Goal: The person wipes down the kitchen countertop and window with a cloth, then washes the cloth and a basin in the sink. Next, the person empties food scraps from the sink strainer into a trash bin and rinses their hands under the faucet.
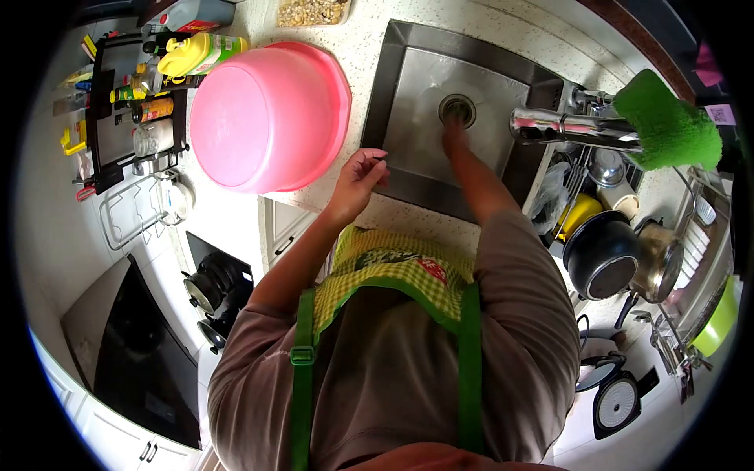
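Note:
My right hand (pixel 455 135) reaches down into the metal sink (pixel 420 74), its fingers at the round drain (pixel 469 106). Those fingers are dark and partly lost in the drain opening, so what they touch is hidden. My left hand (pixel 364 177) hovers by the sink's near left edge with fingers curled and thumb pressed toward them. A small dark spot shows at its fingertips, too small to name. Just left of that hand, a large pink basin (pixel 267 118) lies upside down or tipped on the speckled counter (pixel 365 47).
A chrome faucet (pixel 565 128) juts over the sink's right side, with a green cloth (pixel 664 118) draped behind it. Pots, including a black one (pixel 601 255), crowd a rack on the right. Yellow-capped bottles (pixel 188 55) stand beyond the basin; a container of nuts or grains (pixel 312 12) sits at the back.

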Demonstrator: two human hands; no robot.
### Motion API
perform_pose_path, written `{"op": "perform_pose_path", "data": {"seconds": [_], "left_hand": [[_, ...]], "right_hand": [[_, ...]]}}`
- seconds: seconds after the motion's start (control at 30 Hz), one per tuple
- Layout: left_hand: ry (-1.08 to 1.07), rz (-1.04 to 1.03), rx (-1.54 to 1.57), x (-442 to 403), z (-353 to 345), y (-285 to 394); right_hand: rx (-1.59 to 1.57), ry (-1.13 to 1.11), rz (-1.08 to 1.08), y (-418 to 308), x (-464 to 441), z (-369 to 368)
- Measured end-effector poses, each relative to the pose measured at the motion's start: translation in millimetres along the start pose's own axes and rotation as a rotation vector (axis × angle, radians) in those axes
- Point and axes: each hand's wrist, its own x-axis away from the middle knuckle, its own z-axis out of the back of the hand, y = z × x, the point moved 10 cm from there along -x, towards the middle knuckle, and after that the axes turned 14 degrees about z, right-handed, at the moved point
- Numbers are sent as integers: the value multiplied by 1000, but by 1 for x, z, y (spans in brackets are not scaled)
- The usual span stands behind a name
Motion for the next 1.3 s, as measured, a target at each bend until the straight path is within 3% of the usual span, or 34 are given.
{"op": "perform_pose_path", "data": {"seconds": [0.07,0.13,0.27,0.33,0.43,0.5,0.53,0.6,0.63,0.7,0.73,0.8,0.83,0.9,0.97,1.03,1.1,1.17,1.27,1.3], "left_hand": [[9,18,-14,-1,-7,7],[-4,43,-41,-3,-17,8],[-62,12,-76,-14,-30,7],[-103,0,-111,-20,-43,8],[-85,109,-117,-37,-45,-2],[-105,123,-141,-51,-53,-5],[-90,162,-98,-59,-57,-6],[-140,219,-77,-71,-77,0],[-141,259,-56,-74,-87,5],[-224,285,-69,-96,-107,2],[-271,330,37,-100,-123,5],[-344,374,187,-106,-152,13],[-354,370,172,-107,-165,21],[-380,355,318,-106,-185,40],[-377,329,341,-101,-196,57],[-366,307,368,-108,-197,64],[-409,303,396,-110,-199,67],[-376,307,387,-111,-195,67],[-330,298,380,-107,-191,75],[-314,296,375,-107,-189,76]], "right_hand": [[63,-35,-78,20,21,10],[-153,283,-236,41,40,20],[-494,467,-383,73,90,51],[-950,779,-544,102,152,63],[-985,966,-736,137,202,57],[-1126,1261,-765,159,264,70],[-1047,1386,-740,168,288,78],[-525,1512,-647,167,362,163],[-510,1517,-672,176,383,180],[35,1367,-853,176,417,216],[47,1369,-875,186,422,204],[15,1045,-949,216,407,161],[19,1049,-967,214,412,157],[-369,795,-944,224,390,121],[-425,858,-992,218,390,120],[-80,1273,-916,195,407,170],[-46,1284,-793,185,393,178],[-161,973,-825,198,363,159],[-307,912,-916,193,363,144],[-188,1028,-904,174,371,166]]}}
